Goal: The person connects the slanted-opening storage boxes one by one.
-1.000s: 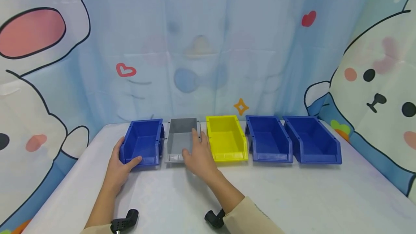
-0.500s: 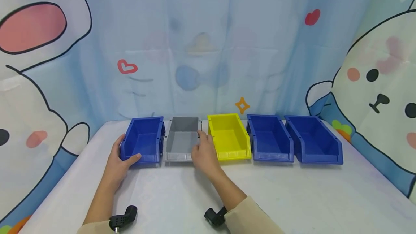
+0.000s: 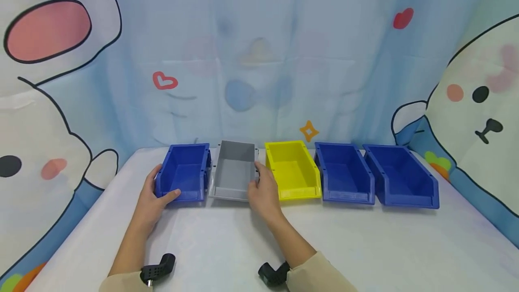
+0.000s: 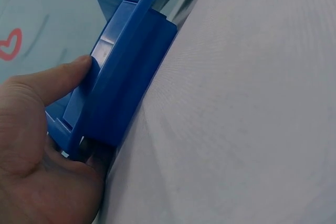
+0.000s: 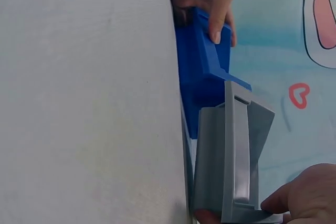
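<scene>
The leftmost blue storage bin point(image 3: 183, 172) sits in my left hand point(image 3: 150, 204), which grips its front left corner. In the left wrist view the thumb point(image 4: 68, 77) lies over the bin's front lip, and the other fingers are mostly hidden beyond its side. My right hand point(image 3: 265, 193) holds the right side wall of a grey storage bin point(image 3: 235, 170), thumb inside and fingers outside. This bin stands slightly askew in the row. In the right wrist view, the grey bin point(image 5: 236, 156) appears tilted against the blue bin point(image 5: 205, 61) behind it.
A yellow bin point(image 3: 293, 170) stands close to the right of my right hand. Two more blue bins, one point(image 3: 344, 172) beside the yellow and another point(image 3: 405, 179) at the far right, continue the row. Behind them hangs a light blue cartoon curtain point(image 3: 259, 21) at the white table's point(image 3: 211, 247) back edge.
My right hand has gone from reaching over the grey bin with spread fingers to gripping its right side. The grey bin has turned slightly. My left hand keeps its grip.
</scene>
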A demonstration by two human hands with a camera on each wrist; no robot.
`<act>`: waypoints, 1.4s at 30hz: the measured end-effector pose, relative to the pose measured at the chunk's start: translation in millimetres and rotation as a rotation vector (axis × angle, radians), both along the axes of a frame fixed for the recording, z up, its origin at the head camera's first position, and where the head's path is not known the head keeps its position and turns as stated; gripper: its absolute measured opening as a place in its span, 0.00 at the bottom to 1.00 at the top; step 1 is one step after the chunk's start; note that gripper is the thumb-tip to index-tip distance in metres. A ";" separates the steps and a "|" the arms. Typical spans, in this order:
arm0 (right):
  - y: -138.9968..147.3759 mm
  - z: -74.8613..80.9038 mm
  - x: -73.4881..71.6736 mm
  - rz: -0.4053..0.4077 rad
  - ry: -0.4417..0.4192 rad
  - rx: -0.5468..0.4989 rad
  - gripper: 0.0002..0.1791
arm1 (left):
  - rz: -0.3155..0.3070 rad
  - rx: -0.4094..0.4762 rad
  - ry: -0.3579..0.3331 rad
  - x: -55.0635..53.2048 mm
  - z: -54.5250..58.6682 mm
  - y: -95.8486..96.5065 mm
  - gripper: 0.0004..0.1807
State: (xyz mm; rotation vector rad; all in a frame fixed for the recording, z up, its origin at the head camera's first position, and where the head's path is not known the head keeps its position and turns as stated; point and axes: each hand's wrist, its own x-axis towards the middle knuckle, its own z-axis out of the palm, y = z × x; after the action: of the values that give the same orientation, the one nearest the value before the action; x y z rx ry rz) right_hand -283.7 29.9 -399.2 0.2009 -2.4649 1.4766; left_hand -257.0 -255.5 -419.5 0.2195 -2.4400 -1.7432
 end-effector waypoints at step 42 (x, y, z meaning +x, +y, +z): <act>2.8 -2.1 -2.1 0.068 0.009 -0.172 0.30 | -0.005 0.047 -0.031 0.6 0.7 2.5 0.54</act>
State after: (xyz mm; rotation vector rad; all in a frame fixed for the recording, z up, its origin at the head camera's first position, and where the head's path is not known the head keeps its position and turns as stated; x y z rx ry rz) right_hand -285.8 32.6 -401.3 0.2583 -2.3296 1.7020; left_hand -256.4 -253.0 -418.9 0.2477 -2.4247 -1.8144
